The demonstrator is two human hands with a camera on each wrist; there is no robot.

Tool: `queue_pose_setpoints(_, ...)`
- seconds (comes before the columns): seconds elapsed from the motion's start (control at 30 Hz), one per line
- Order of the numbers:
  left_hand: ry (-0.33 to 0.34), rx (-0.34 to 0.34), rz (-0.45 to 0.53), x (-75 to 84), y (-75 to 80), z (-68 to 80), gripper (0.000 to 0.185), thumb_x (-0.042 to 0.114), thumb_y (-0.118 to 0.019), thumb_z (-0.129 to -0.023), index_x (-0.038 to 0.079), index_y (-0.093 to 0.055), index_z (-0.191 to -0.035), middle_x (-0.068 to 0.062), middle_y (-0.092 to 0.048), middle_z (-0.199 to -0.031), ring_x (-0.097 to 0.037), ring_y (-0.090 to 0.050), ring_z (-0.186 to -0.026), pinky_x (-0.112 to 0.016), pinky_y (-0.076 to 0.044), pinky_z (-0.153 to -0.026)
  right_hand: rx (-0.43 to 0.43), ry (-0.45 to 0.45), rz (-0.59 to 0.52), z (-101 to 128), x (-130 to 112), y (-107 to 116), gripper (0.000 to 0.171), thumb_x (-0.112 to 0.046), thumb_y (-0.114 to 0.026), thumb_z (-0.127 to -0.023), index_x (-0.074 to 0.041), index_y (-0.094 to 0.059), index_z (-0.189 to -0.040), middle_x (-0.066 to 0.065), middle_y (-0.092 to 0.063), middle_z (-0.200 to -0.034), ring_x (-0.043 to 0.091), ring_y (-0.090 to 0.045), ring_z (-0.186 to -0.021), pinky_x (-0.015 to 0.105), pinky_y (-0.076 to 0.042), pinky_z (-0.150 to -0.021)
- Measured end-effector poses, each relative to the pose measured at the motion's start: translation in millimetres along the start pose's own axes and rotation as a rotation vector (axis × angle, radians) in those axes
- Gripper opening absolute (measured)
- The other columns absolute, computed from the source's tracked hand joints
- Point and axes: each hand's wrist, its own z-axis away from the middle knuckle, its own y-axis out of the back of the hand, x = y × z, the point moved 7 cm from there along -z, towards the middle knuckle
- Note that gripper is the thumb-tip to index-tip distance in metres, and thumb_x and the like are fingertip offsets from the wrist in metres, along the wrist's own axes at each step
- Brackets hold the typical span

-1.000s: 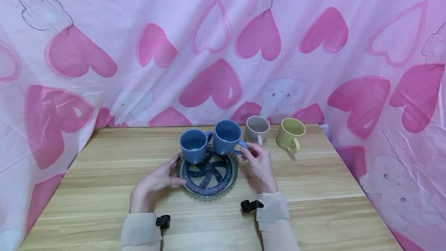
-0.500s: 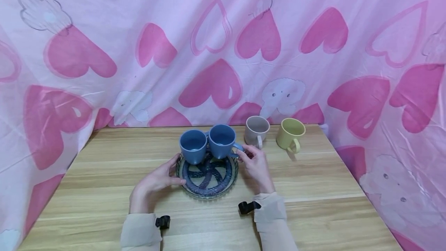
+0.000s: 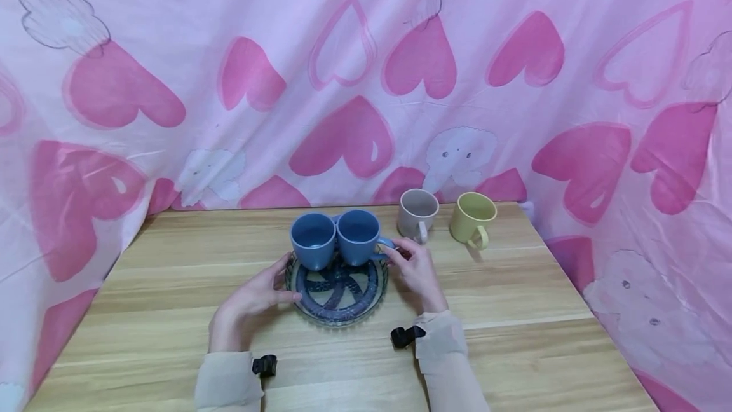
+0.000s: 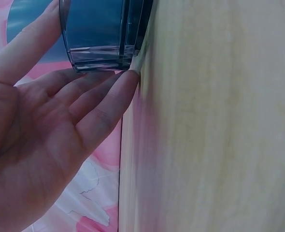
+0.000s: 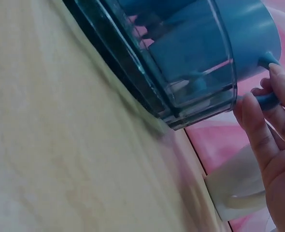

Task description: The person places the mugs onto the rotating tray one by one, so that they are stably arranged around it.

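A round clear-walled dish (image 3: 341, 310) with a dark blue swirl pattern stands on the table. Two blue mugs sit upright at its far side: the left mug (image 3: 312, 243) and the right mug (image 3: 358, 240), nearly touching. My left hand (image 3: 254, 294) rests spread against the dish's left side; in the left wrist view its fingers (image 4: 106, 113) lie fairly straight on the outer wall, thumb near the rim. My right hand (image 3: 420, 272) pinches the right mug's handle, which points right. In the right wrist view that mug (image 5: 253, 34) is inside the dish wall.
Behind my right hand stand a pale grey mug (image 3: 419, 212) and a yellow-green mug (image 3: 473, 216), both upright near the table's back edge. A pink heart-patterned cloth (image 3: 343, 37) hangs behind the wooden table (image 3: 549, 336).
My right hand has brought the right blue mug leftward and down, in beside the left mug on the dish. The left hand has kept its place. The head view has shifted slightly.
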Motion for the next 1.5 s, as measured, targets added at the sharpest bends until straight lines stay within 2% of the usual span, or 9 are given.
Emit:
queue_pose_setpoints(0.13, 0.011, 0.009, -0.008, -2.7, 1.2, 1.0, 0.092, 0.022, -0.07, -0.074, 0.009, -0.009, -0.141, -0.015, -0.012, -0.144, -0.035, -0.023, -0.125, -0.047, -0.022, -0.1, -0.021, -0.027, -0.061, 0, 1, -2, 0.019, 0.001, -0.059, -0.081, 0.005, -0.062, -0.1, 0.02, -0.056, -0.082, 0.037, -0.057, -0.065, 0.046, -0.05, -0.058)
queue_pose_setpoints(0.47, -0.016, 0.01, 0.012, 1.3, 0.9, 0.1, 0.089, 0.021, -0.069, -0.075, 0.01, -0.01, -0.141, -0.016, -0.013, -0.143, -0.036, -0.024, -0.124, -0.049, -0.021, -0.099, -0.006, -0.095, -0.06, 1, 4, 2, 0.023, -0.003, -0.061, -0.081, 0.002, -0.061, -0.103, 0.018, -0.057, -0.088, 0.037, -0.058, -0.071, 0.041, -0.052, -0.061)
queue_pose_setpoints(0.63, -0.017, 0.022, -0.03, -0.1, 2.1, 0.4, 0.086, 0.024, -0.067, -0.077, 0.009, -0.012, -0.141, -0.014, -0.013, -0.144, -0.034, -0.023, -0.125, -0.047, -0.018, -0.101, -0.023, -0.12, -0.007, 3, 0, 4, 0.029, -0.008, -0.062, -0.081, -0.001, -0.059, -0.109, 0.015, -0.057, -0.096, 0.031, -0.057, -0.083, 0.033, -0.051, -0.068)
queue_pose_setpoints(0.73, -0.025, 0.028, -0.032, -0.3, 2.5, -0.1, 0.085, 0.022, -0.067, -0.077, 0.007, -0.013, -0.141, -0.014, -0.014, -0.144, -0.034, -0.023, -0.125, -0.047, -0.019, -0.101, -0.037, -0.124, -0.008, 3, -3, 5, 0.032, -0.007, -0.062, -0.081, 0.0, -0.056, -0.112, 0.015, -0.056, -0.102, 0.032, -0.054, -0.09, 0.031, -0.05, -0.071)
queue_pose_setpoints(0.9, -0.05, 0.017, 0.002, 2.0, 2.4, -0.3, 0.086, 0.018, -0.068, -0.076, 0.007, -0.011, -0.141, -0.015, -0.012, -0.144, -0.036, -0.021, -0.125, -0.048, -0.018, -0.101, -0.041, -0.106, -0.04, 2, -9, 5, 0.037, -0.005, -0.063, -0.08, 0.005, -0.052, -0.114, 0.021, -0.052, -0.11, 0.037, -0.051, -0.094, 0.032, -0.049, -0.074)
queue_pose_setpoints(1.13, -0.058, -0.007, 0.023, 3.2, 0.8, -1.9, 0.091, 0.017, -0.07, -0.075, 0.011, -0.008, -0.141, -0.012, -0.008, -0.145, -0.035, -0.017, -0.127, -0.048, -0.017, -0.101, -0.021, -0.151, -0.159, 6, -9, 14, 0.038, -0.001, -0.058, -0.082, 0.011, -0.047, -0.116, 0.026, -0.049, -0.113, 0.044, -0.05, -0.093, 0.032, -0.049, -0.076)
queue_pose_setpoints(1.3, -0.059, -0.003, 0.018, 2.5, 1.6, -4.2, 0.091, 0.018, -0.07, -0.074, 0.013, -0.01, -0.141, -0.011, -0.009, -0.145, -0.034, -0.018, -0.127, -0.047, -0.018, -0.101, -0.006, -0.147, -0.087, 10, -12, 26, 0.035, -0.004, -0.059, -0.082, 0.008, -0.05, -0.114, 0.023, -0.052, -0.11, 0.038, -0.051, -0.093, 0.027, -0.047, -0.076)
queue_pose_setpoints(1.5, -0.041, 0.007, 0.022, -1.0, 2.8, -2.9, 0.089, 0.019, -0.07, -0.074, 0.016, -0.013, -0.141, -0.008, -0.011, -0.145, -0.031, -0.021, -0.127, -0.045, -0.019, -0.101, -0.023, -0.195, -0.016, 12, -16, 33, 0.028, -0.007, -0.061, -0.082, 0.004, -0.056, -0.107, 0.02, -0.057, -0.103, 0.032, -0.055, -0.089, 0.031, -0.046, -0.076)
